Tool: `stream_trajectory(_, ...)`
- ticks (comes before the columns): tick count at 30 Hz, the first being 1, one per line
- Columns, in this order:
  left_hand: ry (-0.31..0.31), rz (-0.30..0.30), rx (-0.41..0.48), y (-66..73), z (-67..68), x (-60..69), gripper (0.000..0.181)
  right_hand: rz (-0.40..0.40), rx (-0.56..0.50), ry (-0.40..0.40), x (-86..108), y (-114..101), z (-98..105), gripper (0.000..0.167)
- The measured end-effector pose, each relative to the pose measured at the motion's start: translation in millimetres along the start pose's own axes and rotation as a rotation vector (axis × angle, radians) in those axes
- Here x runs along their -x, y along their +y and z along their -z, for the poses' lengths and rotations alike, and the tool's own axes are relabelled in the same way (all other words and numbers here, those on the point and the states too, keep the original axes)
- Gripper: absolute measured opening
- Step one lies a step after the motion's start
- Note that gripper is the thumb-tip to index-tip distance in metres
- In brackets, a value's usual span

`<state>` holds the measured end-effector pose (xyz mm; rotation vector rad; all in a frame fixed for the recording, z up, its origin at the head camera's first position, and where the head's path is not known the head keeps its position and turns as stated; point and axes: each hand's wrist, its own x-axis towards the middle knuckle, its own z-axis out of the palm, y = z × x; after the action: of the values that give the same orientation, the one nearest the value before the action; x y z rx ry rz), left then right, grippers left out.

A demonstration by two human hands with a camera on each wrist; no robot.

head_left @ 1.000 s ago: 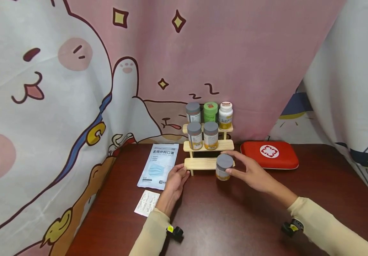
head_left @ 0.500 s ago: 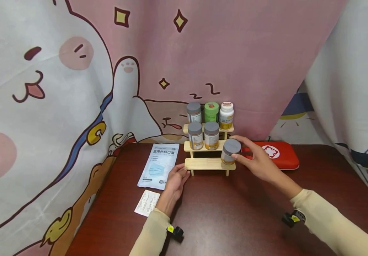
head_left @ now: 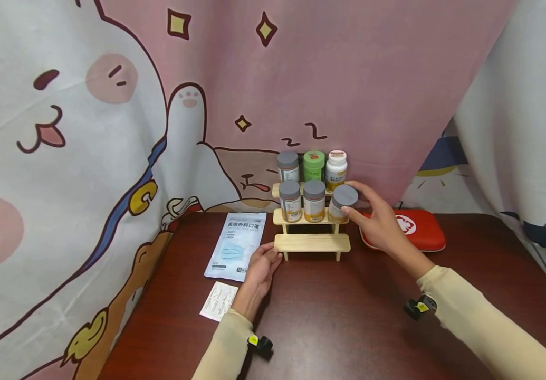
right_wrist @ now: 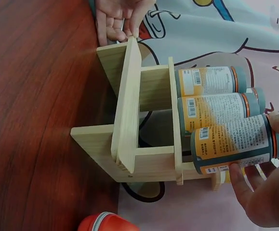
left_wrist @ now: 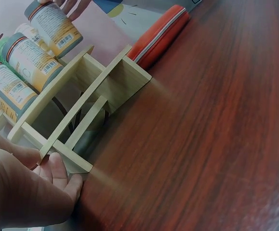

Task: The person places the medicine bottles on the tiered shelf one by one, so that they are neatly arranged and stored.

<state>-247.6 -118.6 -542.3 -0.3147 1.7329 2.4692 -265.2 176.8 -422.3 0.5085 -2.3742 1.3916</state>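
A three-tier wooden rack (head_left: 312,243) stands on the table. My left hand (head_left: 260,270) pinches the left end of its lowest shelf. My right hand (head_left: 381,222) grips a grey-lidded pill bottle (head_left: 344,197) with thumb and fingers, at the right end of the middle shelf. In the right wrist view a small gap shows between this held bottle (right_wrist: 233,142) and the shelf edge. Two like bottles, the left one (head_left: 289,201) and the middle one (head_left: 314,201), stand beside it. Behind, the top shelf bears another grey-lidded bottle (head_left: 288,165), a green tub (head_left: 313,165) and a white bottle (head_left: 336,170).
A red zip case (head_left: 422,230) with a white emblem lies right of the rack, partly behind my right hand. On the left lie a face-mask packet (head_left: 236,245) and a small white blister sheet (head_left: 219,301). A printed curtain (head_left: 372,79) hangs behind the table.
The grey-lidded pill bottle in my right hand has risen from in front of the lowest shelf to the right end of the middle shelf. My left hand has stayed on the rack.
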Motion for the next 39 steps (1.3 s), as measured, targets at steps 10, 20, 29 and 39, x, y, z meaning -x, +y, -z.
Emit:
stream_trajectory(10,0.006,0.004,-0.003,1.4,0.2,0.5,0.033,-0.018,-0.027,0.048,-8.3,6.5,-10.7,0.062)
stream_trajectory(20,0.021,0.004,0.000,1.0,0.5,-0.1,0.034,-0.070,-0.008,0.071,-20.4,12.7,-15.1,0.056)
stream_trajectory(29,0.018,-0.003,0.010,1.2,-1.0,1.1,0.032,-0.081,-0.096,0.104,-23.9,13.4,-20.7,0.059)
stream_trajectory(39,0.019,-0.014,0.009,-0.7,-2.4,-0.2,0.033,-0.125,-0.102,0.108,-22.9,17.7,-22.5,0.060)
